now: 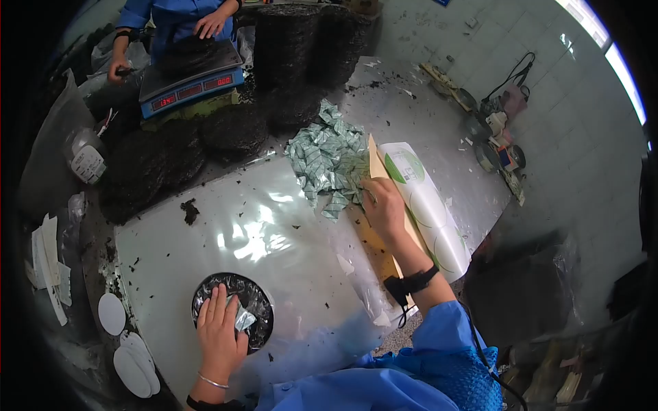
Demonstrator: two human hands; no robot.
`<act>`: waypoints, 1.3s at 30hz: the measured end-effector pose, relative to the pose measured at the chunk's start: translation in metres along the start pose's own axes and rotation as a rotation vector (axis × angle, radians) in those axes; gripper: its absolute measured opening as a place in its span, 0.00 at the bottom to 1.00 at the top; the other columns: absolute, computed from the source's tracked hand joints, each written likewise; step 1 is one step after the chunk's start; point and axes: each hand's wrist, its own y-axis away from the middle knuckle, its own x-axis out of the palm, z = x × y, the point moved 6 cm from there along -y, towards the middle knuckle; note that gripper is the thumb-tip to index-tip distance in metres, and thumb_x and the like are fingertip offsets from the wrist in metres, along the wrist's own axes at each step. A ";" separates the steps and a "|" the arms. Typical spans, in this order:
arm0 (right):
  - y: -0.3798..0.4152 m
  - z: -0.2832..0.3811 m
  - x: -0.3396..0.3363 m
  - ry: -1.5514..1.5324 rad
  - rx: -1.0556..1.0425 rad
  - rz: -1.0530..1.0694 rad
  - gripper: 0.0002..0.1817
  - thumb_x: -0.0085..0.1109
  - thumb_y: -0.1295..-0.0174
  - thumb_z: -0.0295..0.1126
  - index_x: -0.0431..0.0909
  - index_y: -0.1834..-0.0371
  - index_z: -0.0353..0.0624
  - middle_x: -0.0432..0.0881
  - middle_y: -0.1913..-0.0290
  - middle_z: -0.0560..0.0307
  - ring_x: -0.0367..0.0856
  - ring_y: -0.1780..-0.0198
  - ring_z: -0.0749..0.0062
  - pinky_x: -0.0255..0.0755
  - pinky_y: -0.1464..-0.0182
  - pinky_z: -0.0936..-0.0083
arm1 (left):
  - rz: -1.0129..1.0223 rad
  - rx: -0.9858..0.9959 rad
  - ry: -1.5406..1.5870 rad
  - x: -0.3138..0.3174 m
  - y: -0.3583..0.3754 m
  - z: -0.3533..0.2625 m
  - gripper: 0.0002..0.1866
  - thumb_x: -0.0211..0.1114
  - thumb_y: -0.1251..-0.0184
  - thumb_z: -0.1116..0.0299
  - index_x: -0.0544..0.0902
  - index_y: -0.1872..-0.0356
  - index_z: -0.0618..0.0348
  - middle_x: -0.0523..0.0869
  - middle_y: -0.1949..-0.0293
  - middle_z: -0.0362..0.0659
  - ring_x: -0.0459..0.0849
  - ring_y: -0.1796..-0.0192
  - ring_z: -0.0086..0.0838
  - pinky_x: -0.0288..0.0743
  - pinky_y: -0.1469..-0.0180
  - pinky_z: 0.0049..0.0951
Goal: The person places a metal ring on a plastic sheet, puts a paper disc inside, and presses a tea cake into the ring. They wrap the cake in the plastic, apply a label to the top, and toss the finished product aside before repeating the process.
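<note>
Black disc [258, 299] under crinkled film: probably weighty, slick on top, best taken by the rim

The disc lies flat at the lower left of the frame, its dark, clumped-looking face glossy with film. It will likely feel fairly dense, with some give in the middle, and bare fingers may slide on the film; two hands on opposite sides of the rim would be the surest hold. The left hand [223, 332] rests on it with fingers outstretched, a small foil-like packet [245, 318] beside the thumb; whether that packet is pinched, I cannot tell. It looks light and thin, easily creased, and best taken by a corner.

Near the centre of the frame, the right hand [386, 209] is at the edge of a loose heap of pale green packets [325, 157], fingers curled; what they grip, if anything, is hidden.

Beneath the disc spreads a shiny plastic sheet [161, 264], flecked with dark crumbs and probably slippery. Right of centre lies a white wrapped roll [428, 212]. Toward the upper left, a co-worker [181, 24] in blue stands behind a scale [219, 83] with red digits, near dark round slabs [236, 133]. A tiled wall [582, 130] fills the upper right, and white ovals [130, 373] lie at the lower left.
</note>
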 end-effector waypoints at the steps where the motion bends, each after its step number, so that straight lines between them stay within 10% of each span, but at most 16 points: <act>1: -0.012 -0.055 0.008 0.248 0.037 -0.052 0.14 0.61 0.40 0.22 0.84 0.50 0.37 0.84 0.49 0.47 0.83 0.45 0.49 0.78 0.43 0.61 | 0.033 -0.002 0.020 -0.002 -0.001 -0.001 0.34 0.65 0.39 0.57 0.77 0.34 0.67 0.70 0.25 0.61 0.66 0.22 0.53 0.52 0.20 0.51; 6: -0.009 -0.227 0.077 0.695 0.112 0.191 0.19 0.55 0.36 0.25 0.82 0.43 0.35 0.83 0.39 0.49 0.81 0.35 0.56 0.75 0.33 0.65 | 0.091 -0.027 0.046 0.000 -0.003 -0.001 0.41 0.61 0.37 0.43 0.74 0.33 0.71 0.66 0.25 0.66 0.63 0.23 0.60 0.50 0.22 0.56; 19: -0.012 -0.216 0.076 0.838 -0.175 0.037 0.14 0.51 0.30 0.30 0.84 0.48 0.38 0.84 0.41 0.51 0.83 0.39 0.59 0.80 0.43 0.64 | 0.130 -0.050 -0.006 0.005 -0.003 0.001 0.40 0.59 0.34 0.43 0.75 0.33 0.70 0.68 0.26 0.67 0.66 0.24 0.60 0.54 0.23 0.58; 21: -0.016 -0.235 0.061 0.624 0.402 -0.048 0.13 0.49 0.26 0.35 0.82 0.56 0.40 0.86 0.51 0.46 0.85 0.48 0.50 0.80 0.50 0.55 | 0.107 -0.068 0.006 0.006 -0.002 0.005 0.37 0.60 0.34 0.47 0.77 0.33 0.68 0.69 0.27 0.65 0.67 0.24 0.58 0.55 0.23 0.56; 24: -0.005 -0.314 0.014 0.560 0.606 -0.296 0.21 0.50 0.26 0.46 0.80 0.60 0.36 0.86 0.57 0.38 0.83 0.52 0.38 0.75 0.50 0.48 | 0.015 -0.071 0.024 -0.003 -0.007 0.000 0.30 0.65 0.36 0.60 0.79 0.34 0.64 0.73 0.28 0.58 0.71 0.26 0.51 0.60 0.24 0.51; 26: 0.033 -0.448 -0.068 0.512 0.929 -0.428 0.18 0.50 0.29 0.40 0.81 0.66 0.37 0.87 0.66 0.42 0.82 0.70 0.58 0.76 0.65 0.57 | 0.002 -0.069 0.048 -0.009 -0.011 -0.001 0.29 0.67 0.37 0.63 0.80 0.35 0.64 0.75 0.29 0.56 0.74 0.27 0.46 0.62 0.23 0.46; 27: 0.057 -0.517 -0.125 0.349 1.230 -0.390 0.22 0.50 0.28 0.43 0.83 0.53 0.32 0.90 0.61 0.43 0.86 0.68 0.54 0.77 0.69 0.59 | -0.027 -0.062 0.057 -0.008 -0.008 0.000 0.28 0.67 0.35 0.62 0.79 0.35 0.64 0.75 0.29 0.56 0.74 0.27 0.45 0.62 0.23 0.44; 29: 0.066 -0.450 -0.168 -0.507 1.224 -0.825 0.18 0.53 0.25 0.39 0.83 0.42 0.41 0.84 0.46 0.55 0.84 0.50 0.66 0.85 0.57 0.70 | -0.036 -0.031 0.078 -0.005 -0.004 0.002 0.30 0.66 0.35 0.61 0.78 0.33 0.65 0.74 0.28 0.57 0.72 0.25 0.47 0.60 0.21 0.44; 31: 0.046 -0.292 -0.149 -0.650 0.927 -0.655 0.27 0.49 0.22 0.48 0.70 0.28 0.41 0.75 0.34 0.48 0.76 0.36 0.62 0.84 0.40 0.58 | -0.029 -0.003 0.079 -0.001 -0.001 0.003 0.30 0.65 0.33 0.60 0.77 0.32 0.66 0.73 0.27 0.57 0.71 0.24 0.47 0.59 0.20 0.43; 34: 0.075 -0.034 -0.038 -0.877 0.449 -0.055 0.28 0.38 0.18 0.45 0.66 0.26 0.34 0.74 0.33 0.40 0.76 0.33 0.54 0.71 0.27 0.52 | -0.026 0.055 0.042 0.001 0.000 0.002 0.30 0.61 0.30 0.60 0.76 0.34 0.72 0.72 0.28 0.62 0.72 0.26 0.49 0.59 0.21 0.43; 37: 0.124 0.202 0.019 -0.413 -0.300 0.603 0.34 0.54 0.28 0.42 0.65 0.22 0.40 0.58 0.19 0.35 0.49 0.16 0.41 0.58 0.21 0.54 | -0.003 0.052 -0.004 0.007 0.003 0.003 0.27 0.60 0.29 0.62 0.77 0.34 0.66 0.77 0.30 0.57 0.75 0.28 0.48 0.65 0.24 0.43; 39: 0.154 0.239 0.048 -0.382 -0.364 0.659 0.38 0.62 0.33 0.45 0.65 0.22 0.42 0.56 0.19 0.35 0.49 0.16 0.42 0.57 0.21 0.50 | 0.036 -0.180 0.470 0.012 0.009 0.014 0.24 0.63 0.31 0.60 0.80 0.34 0.49 0.84 0.38 0.44 0.81 0.35 0.40 0.76 0.34 0.40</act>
